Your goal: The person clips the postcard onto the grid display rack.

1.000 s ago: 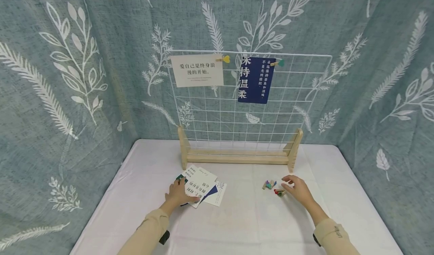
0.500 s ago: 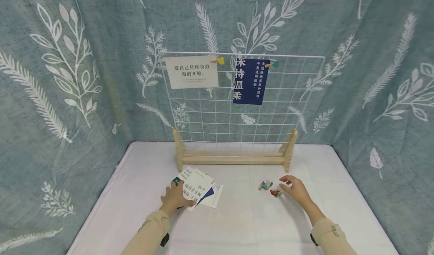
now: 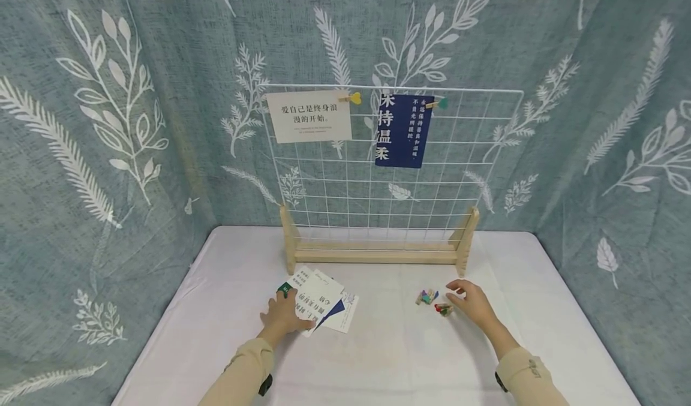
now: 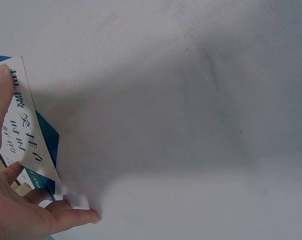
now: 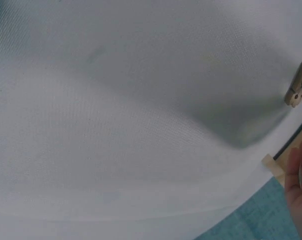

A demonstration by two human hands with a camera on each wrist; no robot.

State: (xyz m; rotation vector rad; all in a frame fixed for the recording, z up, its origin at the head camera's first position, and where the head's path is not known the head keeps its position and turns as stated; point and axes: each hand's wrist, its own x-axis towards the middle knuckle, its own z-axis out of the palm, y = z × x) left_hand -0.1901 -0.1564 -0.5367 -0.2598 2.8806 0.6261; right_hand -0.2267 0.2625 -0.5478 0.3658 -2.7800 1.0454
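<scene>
In the head view my left hand (image 3: 283, 317) rests on a fanned pile of printed cards (image 3: 321, 298) at the table's left. From the left wrist, its thumb (image 4: 5, 82) lies across a white card with blue characters (image 4: 26, 120), its other fingers spread along the edge. Blue and green cards peek out beneath. My right hand (image 3: 472, 304) hovers just right of two small clusters of mini clothespins (image 3: 427, 297), fingers loosely bent, holding nothing that I can see. One wooden clothespin (image 5: 297, 90) shows at the right wrist view's edge, above part of that hand (image 5: 300, 187).
Behind the hands stands a white wire grid (image 3: 372, 184) on a wooden base (image 3: 378, 256). A cream card (image 3: 309, 118) and a navy card (image 3: 402, 131) hang on it, clipped by yellow (image 3: 354, 98) and green (image 3: 442, 103) clothespins. Patterned curtain (image 3: 178, 94) surrounds the white table (image 3: 388, 358).
The head view has shifted slightly left and right. Both hands keep nearly the same places beside the cards and clothespins, and the hanging cards are unchanged.
</scene>
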